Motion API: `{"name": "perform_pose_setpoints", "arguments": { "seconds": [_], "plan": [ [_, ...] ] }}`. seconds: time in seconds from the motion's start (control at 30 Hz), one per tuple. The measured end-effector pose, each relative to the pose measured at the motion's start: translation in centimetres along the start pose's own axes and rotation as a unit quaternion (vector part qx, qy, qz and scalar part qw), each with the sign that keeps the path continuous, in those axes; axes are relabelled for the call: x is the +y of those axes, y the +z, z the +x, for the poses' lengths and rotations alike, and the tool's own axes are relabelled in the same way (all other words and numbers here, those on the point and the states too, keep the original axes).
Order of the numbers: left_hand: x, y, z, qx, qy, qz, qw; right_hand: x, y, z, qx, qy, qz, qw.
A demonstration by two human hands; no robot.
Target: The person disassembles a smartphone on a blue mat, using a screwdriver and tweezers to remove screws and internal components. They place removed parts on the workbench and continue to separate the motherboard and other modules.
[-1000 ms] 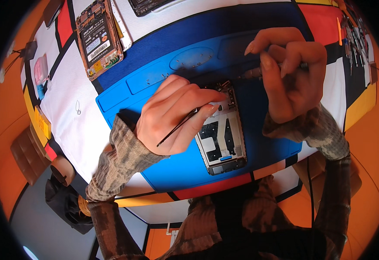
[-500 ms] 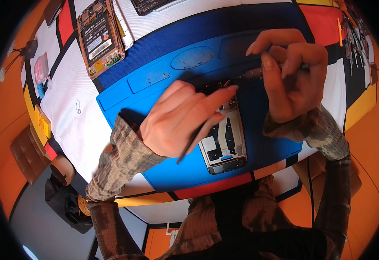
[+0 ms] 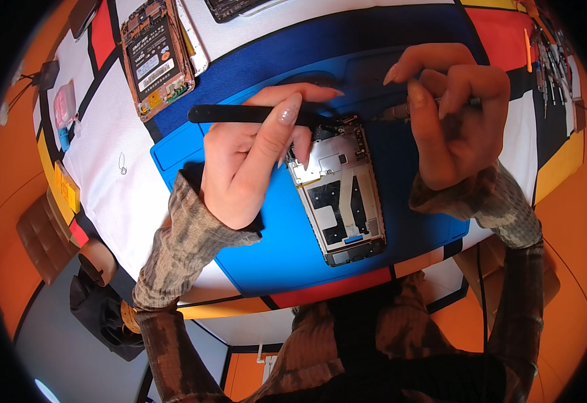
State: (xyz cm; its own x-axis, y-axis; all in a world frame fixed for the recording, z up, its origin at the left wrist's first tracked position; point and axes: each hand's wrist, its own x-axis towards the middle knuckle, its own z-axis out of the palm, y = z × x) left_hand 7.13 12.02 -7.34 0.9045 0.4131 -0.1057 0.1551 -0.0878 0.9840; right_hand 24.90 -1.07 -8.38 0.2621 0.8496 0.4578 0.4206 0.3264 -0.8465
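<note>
The opened phone [image 3: 347,208] lies on the blue mat [image 3: 260,265], long axis running away from the person, far end leaning slightly left. The left hand [image 3: 239,168] pinches black tweezers [image 3: 229,114] crosswise, pointing right; the right hand [image 3: 458,127] curls around a screwdriver [image 3: 395,113] pointing left.

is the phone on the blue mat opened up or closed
Opened up: the phone has no back cover on, so its silvery metal plate, black inner areas and pale ribbon strip lie exposed.
</note>
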Motion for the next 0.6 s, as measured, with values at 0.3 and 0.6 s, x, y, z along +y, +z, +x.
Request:
{"name": "perform_pose_setpoints", "arguments": {
  "seconds": [0.3, 0.6],
  "plan": [
    [0.1, 0.5, -0.2, -0.009, 0.193, 0.202, 0.960, 0.2, 0.1, 0.2, 0.009, 0.004, -0.001, 1.000],
    [-0.4, 1.1, -0.2, -0.014, 0.329, 0.304, 0.894, 0.3, -0.1, 0.4, -0.017, -0.016, -0.003, 1.000]
  ]
}}
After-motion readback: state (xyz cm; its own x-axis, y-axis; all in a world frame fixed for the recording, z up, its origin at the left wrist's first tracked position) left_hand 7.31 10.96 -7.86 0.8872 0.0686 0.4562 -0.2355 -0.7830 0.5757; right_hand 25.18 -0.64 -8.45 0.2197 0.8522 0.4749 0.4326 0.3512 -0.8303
